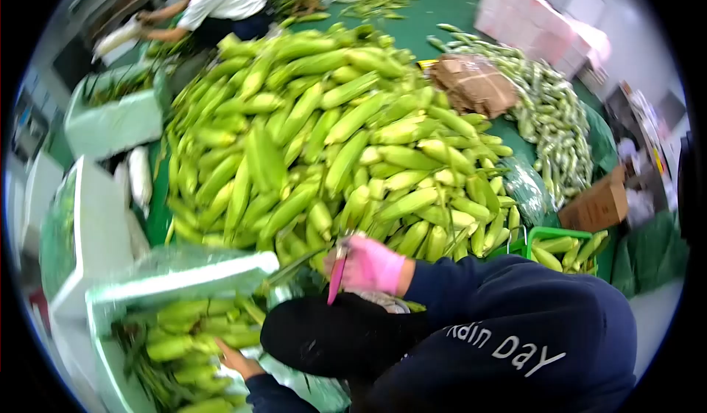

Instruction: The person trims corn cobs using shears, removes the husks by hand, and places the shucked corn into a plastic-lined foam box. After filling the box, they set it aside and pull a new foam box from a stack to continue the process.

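Neither my left hand nor my right hand is in view. Close in front, a co-worker in a black cap and dark hoodie (545,317) bends over a foam box (177,277) of green-husked corn (199,343). A pink-gloved hand (372,266) of this co-worker grips a pink-handled tool (337,277), probably a knife; its blade is hard to make out. The co-worker's bare hand (234,361) touches the corn in the box. Beyond them rises a large heap of unhusked corn (324,133).
Another person in a white shirt (224,4) works at the back left beside a foam box (110,129). A green crate (549,232) of corn, a cardboard box (596,201), a brown paper bundle (475,85) and a pile of wrapped green produce (556,118) lie right.
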Action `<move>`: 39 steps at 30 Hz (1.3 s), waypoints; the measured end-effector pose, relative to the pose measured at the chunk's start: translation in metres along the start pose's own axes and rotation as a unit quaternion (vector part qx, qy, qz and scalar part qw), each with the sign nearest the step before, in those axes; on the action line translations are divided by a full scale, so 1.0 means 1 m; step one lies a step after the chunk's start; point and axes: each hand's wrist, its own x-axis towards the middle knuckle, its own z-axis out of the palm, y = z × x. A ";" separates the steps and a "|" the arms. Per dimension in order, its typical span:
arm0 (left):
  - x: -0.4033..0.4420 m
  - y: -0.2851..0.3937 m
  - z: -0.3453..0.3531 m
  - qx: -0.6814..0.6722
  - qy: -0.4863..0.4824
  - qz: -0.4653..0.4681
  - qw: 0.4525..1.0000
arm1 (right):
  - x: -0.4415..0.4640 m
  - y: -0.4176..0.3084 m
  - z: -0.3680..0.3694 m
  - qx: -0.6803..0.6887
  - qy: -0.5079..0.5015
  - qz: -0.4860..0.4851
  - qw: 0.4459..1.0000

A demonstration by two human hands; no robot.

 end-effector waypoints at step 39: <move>-0.413 0.099 -0.128 -0.181 -0.168 0.065 0.967 | -0.143 0.178 0.184 -0.550 -0.408 0.492 0.537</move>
